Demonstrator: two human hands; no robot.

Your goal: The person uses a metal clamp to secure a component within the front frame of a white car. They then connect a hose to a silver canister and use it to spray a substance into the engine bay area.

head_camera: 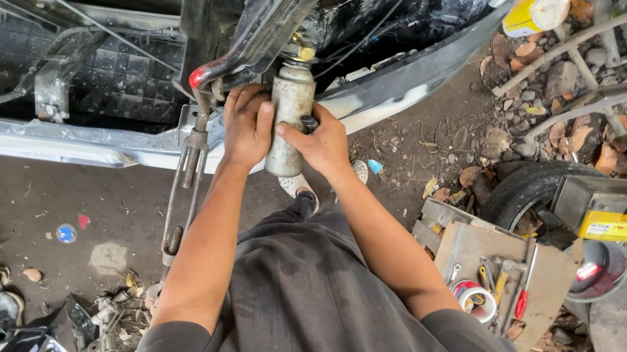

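Observation:
A dull grey metal cylinder (290, 104) stands upright at the front of a car, joined at its top to black pipes. My left hand (246, 123) wraps around the cylinder's left side. On the right side, my right hand (323, 143) grips it, thumb pressed against the metal. The silver bumper bar (52, 140) runs across below the black grille (121, 74). A long rusty threaded clamp tool (186, 183) hangs down just left of my left wrist.
A wooden toolbox (494, 272) with tape rolls and screwdrivers sits at my right, beside a tyre (526, 188) and a yellow-and-grey battery (622, 210). Scrap parts (61, 316) lie bottom left. Dry leaves and stones cover the ground at upper right, near a yellow can (535, 11).

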